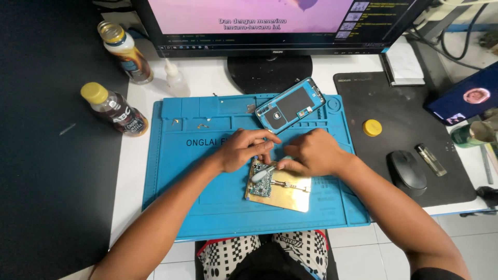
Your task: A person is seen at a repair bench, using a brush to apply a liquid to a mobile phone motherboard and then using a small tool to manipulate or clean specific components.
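circuit board [261, 187] clamped on a gold holder plate [290, 197], low in the middle of the blue mat [207, 207]. left hand [244, 150] just above the board's top edge, fingers curled and nearly closed, pinching something small and blue at the fingertips; cannot tell what it is. right hand [311, 153] beside it, curled shut around a pale tool [261, 173], tip of the tool down on the board's upper left part. both hands close together, almost touching over the holder plate.

phone frame [290, 105] lying tilted at the top of the mat, inner side up, well apart from the hands. a few tiny screws [202, 125] in the mat's upper compartments. two bottles [115, 109] with yellow caps on the left of the worktop [207, 78], one lying at the mat's corner, other one behind it, and a small clear squeeze bottle [176, 78] near them. monitor [270, 21] standing behind the mat. black pad [404, 119] on the right, carrying a mouse [407, 172], a yellow cap [372, 127] and a small lighter [430, 159]. patterned shorts [259, 251] visible under the worktop edge.
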